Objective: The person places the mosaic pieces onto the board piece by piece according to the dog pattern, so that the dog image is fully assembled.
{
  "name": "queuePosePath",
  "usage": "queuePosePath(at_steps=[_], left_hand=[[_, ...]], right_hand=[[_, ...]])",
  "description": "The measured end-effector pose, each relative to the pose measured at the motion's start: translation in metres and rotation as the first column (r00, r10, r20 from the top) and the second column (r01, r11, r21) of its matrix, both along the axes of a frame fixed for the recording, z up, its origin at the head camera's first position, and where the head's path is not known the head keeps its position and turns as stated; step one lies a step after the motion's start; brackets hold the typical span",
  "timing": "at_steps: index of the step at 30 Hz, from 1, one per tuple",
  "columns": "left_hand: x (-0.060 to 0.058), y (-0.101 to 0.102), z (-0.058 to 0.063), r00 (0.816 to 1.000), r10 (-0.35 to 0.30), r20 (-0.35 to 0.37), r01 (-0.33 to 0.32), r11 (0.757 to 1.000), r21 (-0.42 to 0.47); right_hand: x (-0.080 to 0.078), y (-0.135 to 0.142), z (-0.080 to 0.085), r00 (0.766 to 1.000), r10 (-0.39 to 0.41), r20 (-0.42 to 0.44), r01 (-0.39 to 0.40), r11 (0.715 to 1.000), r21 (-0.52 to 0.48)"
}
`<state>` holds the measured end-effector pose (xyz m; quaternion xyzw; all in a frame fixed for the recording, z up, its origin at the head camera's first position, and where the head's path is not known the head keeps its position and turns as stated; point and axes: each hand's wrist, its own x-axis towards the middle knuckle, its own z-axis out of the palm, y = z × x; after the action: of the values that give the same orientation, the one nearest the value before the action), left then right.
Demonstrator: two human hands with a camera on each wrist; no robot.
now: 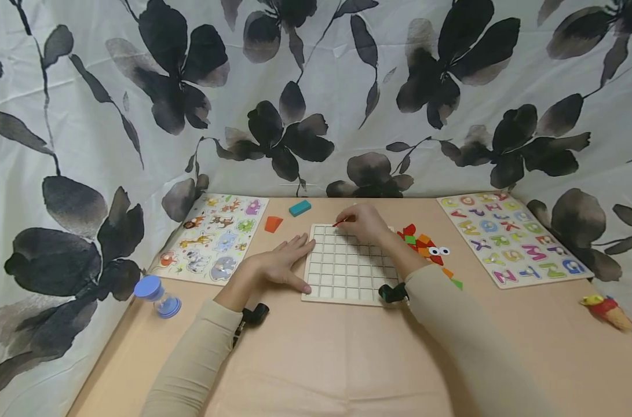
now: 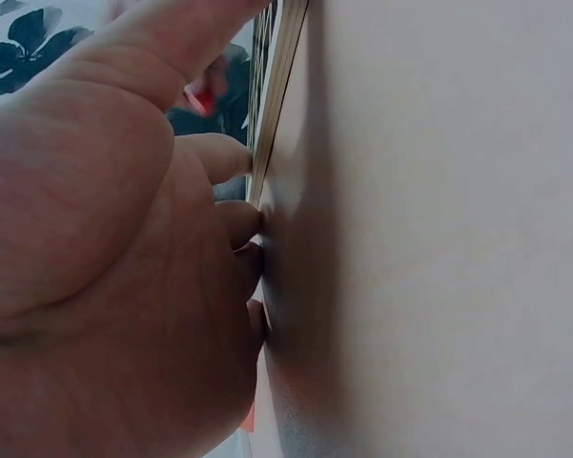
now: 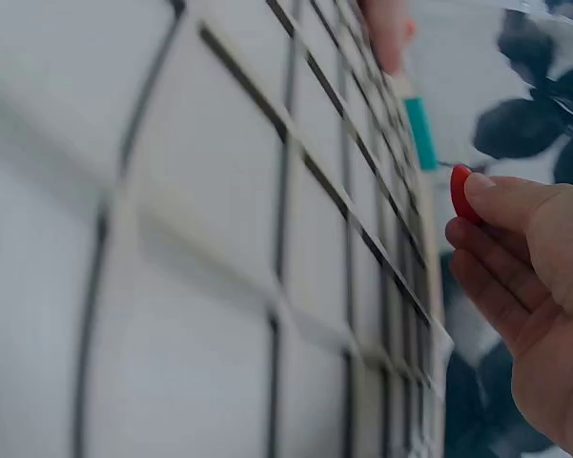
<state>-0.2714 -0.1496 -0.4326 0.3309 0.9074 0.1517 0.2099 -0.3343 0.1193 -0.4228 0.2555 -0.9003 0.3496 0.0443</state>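
A pale wooden grid board (image 1: 347, 272) lies on the table, its face cut into squares by grooves. My left hand (image 1: 281, 263) rests at the board's left edge with its fingers spread, thumb near the lower left corner. In the left wrist view the fingertips (image 2: 238, 224) touch the table and the board's side. Over the board's far part, my right hand (image 1: 365, 223) pinches a small flat red piece (image 3: 462, 194) between thumb and fingers. That piece shows as a thin red sliver in the head view, close above the top left squares.
A teal block (image 1: 299, 208) and an orange piece (image 1: 273, 224) lie behind the board's left. Coloured pieces with googly eyes (image 1: 434, 251) sit to its right. Animal (image 1: 211, 237) and letter boards (image 1: 514, 237) flank it. A blue sand timer (image 1: 159, 296) stands left; a small toy (image 1: 607, 313) lies far right.
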Motion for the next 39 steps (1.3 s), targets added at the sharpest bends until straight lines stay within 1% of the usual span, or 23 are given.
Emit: queuePosePath(at_steps=[3,7,11,15,17,19,22,27,31,34,36,39], left_hand=[[0.0,0.001,0.0,1.0,-0.005,-0.003,0.005,1.0,0.001],[0.0,0.001,0.001,1.0,-0.007,-0.003,0.007,1.0,-0.002],[0.001,0.0,0.002,1.0,0.001,-0.006,-0.001,1.0,-0.004],[0.001,-0.002,0.001,1.0,0.006,-0.01,-0.006,1.0,-0.005],[0.001,-0.002,0.0,1.0,0.006,-0.01,-0.006,1.0,-0.005],[0.001,-0.001,-0.001,1.0,0.007,-0.007,-0.007,1.0,0.001],[0.001,-0.001,-0.001,1.0,0.008,-0.004,-0.008,1.0,0.008],[0.002,-0.001,-0.002,1.0,0.009,0.002,-0.009,1.0,0.0],[0.002,-0.001,-0.003,1.0,0.007,-0.001,-0.007,1.0,-0.008],[0.002,-0.001,-0.002,1.0,0.007,-0.011,-0.007,1.0,-0.005],[0.002,-0.001,-0.002,1.0,0.004,-0.016,-0.004,1.0,-0.001],[0.002,-0.001,-0.001,1.0,0.0,-0.022,0.001,1.0,0.002]], right_hand=[[-0.003,-0.015,-0.008,1.0,0.022,-0.003,-0.021,0.998,0.066],[-0.005,-0.023,-0.015,1.0,0.024,0.005,-0.025,0.992,0.127],[-0.006,-0.026,-0.016,0.999,0.046,0.013,-0.048,0.989,0.137],[-0.008,-0.027,-0.016,0.997,0.08,-0.018,-0.076,0.981,0.18],[-0.008,-0.027,-0.016,0.996,0.082,-0.033,-0.074,0.977,0.2],[-0.008,-0.027,-0.017,0.997,0.073,-0.037,-0.064,0.978,0.198],[-0.007,-0.025,-0.018,0.998,0.06,-0.02,-0.056,0.984,0.17],[-0.004,-0.017,-0.019,0.995,0.095,0.01,-0.095,0.986,0.134],[0.0,-0.003,-0.011,0.994,0.104,0.01,-0.105,0.988,0.118],[0.009,0.02,0.002,0.996,0.087,-0.002,-0.086,0.993,0.08],[0.018,0.042,0.012,0.999,0.052,-0.011,-0.051,0.998,0.041],[0.036,0.082,0.024,0.998,-0.052,-0.017,0.052,0.999,-0.009]])
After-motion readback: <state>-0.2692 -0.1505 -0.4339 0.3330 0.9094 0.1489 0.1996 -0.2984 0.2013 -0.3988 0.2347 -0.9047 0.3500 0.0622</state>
